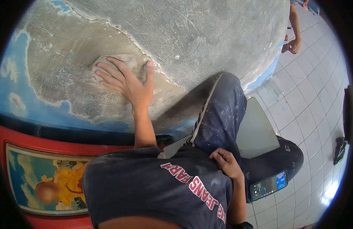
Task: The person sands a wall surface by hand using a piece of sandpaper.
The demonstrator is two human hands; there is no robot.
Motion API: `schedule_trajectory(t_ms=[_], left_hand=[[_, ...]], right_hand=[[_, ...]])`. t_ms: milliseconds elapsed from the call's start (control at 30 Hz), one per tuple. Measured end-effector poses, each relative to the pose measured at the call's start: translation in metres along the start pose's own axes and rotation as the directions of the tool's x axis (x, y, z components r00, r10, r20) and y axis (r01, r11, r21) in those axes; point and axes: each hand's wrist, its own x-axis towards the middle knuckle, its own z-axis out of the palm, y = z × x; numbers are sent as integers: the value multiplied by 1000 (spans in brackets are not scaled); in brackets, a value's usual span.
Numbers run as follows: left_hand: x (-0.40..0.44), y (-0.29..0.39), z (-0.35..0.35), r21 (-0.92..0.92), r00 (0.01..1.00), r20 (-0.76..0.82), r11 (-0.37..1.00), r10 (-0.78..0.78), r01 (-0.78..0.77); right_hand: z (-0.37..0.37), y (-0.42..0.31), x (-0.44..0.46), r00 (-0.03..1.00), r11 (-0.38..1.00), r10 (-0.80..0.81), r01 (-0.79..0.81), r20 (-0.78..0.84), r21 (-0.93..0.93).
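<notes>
My left hand lies against the curved, scraped surface, its fingers pressing a folded pale grey sheet that looks like sandpaper. The thumb is spread to the side, beside a rough crack line. Under the hand the surface is bare brownish grey, with smoother grey filler beyond the crack. Loosely curled, my right hand rests on my lap against the dark, dusty trousers, and no object shows in it. Near my right forearm, a phone with a lit screen lies by my leg.
Blue paint borders the scraped patch. A red panel with a framed picture stands at lower left. A pale flat seat or board is by my legs on the tiled floor. Another person's hand shows at upper right.
</notes>
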Motion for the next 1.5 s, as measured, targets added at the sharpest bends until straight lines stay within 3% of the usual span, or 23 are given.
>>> schedule_trajectory(t_ms=[100, 167, 300, 367, 500, 567, 633, 700, 767, 800, 900, 967, 1100, 1167, 1300, 1367, 1400, 1467, 1500], left_hand=[[-9, 2, 11, 9, 999, -50, 1000, 5, -4], [-32, 6, 26, 78, 990, 111, 992, 91, -100], [-10, 2, -1, 114, 982, 166, 988, 85, -105], [8, -1, -8, -1, 1000, -24, 1000, 18, -18], [-7, 7, 12, 11, 998, -54, 1000, 14, -14], [-29, 11, 24, 113, 986, 97, 983, 136, -146], [-23, 4, 18, 158, 986, 126, 979, 107, -126], [-6, -6, 1, 207, 984, 163, 972, 78, -111], [18, -15, -13, 78, 995, -96, 997, -4, 11], [19, -16, -13, 80, 995, -99, 997, -4, 12], [13, -14, -1, 147, 992, -123, 989, 12, 7], [-11, -2, 19, 168, 994, -34, 981, 101, -94], [-13, -2, 8, 154, 992, 119, 987, 33, -51], [10, -19, -9, 95, 996, -86, 995, -24, 33], [29, -26, -17, 37, 973, -217, 996, -74, 84], [8, -11, 0, 169, 997, -71, 985, -24, 36], [-9, -2, 13, 170, 997, -70, 985, -26, 38], [-40, 9, 34, 174, 988, 121, 978, 92, -112], [-41, 7, 30, 174, 988, 125, 979, 88, -109]], right_hand=[[1, 0, 3, 996, 995, -94, 93, -9, -18], [1, 2, 3, 998, 998, -60, 60, -3, -3], [-1, -1, -1, 1000, 1000, -9, 9, 8, 13], [0, -1, 0, 1000, 1000, -22, 22, 6, 16], [1, -1, 2, 995, 995, -100, 100, -14, -31], [2, -1, 2, 994, 994, -104, 104, -18, -22], [0, -1, 0, 995, 995, -102, 102, -23, -15], [-1, -2, -2, 999, 999, 45, -45, 15, 9], [3, 2, 0, 999, 999, -34, 34, 0, 17], [4, 3, 1, 993, 992, -120, 121, -17, 20], [1, 1, 3, 997, 997, -71, 71, -1, -29], [2, 2, 3, 997, 997, -75, 75, -7, -21], [1, 3, -1, 998, 998, -64, 64, 1, 5], [1, 3, -1, 998, 998, -57, 57, -1, 6], [2, -1, 2, 996, 996, -90, 89, -7, -30], [1, 1, 2, 998, 998, -64, 64, -3, -14], [1, 2, 2, 999, 999, -32, 32, 3, 1], [2, -1, 1, 999, 999, -37, 37, 2, -31], [2, -2, 0, 999, 997, -46, 46, -5, -63]])
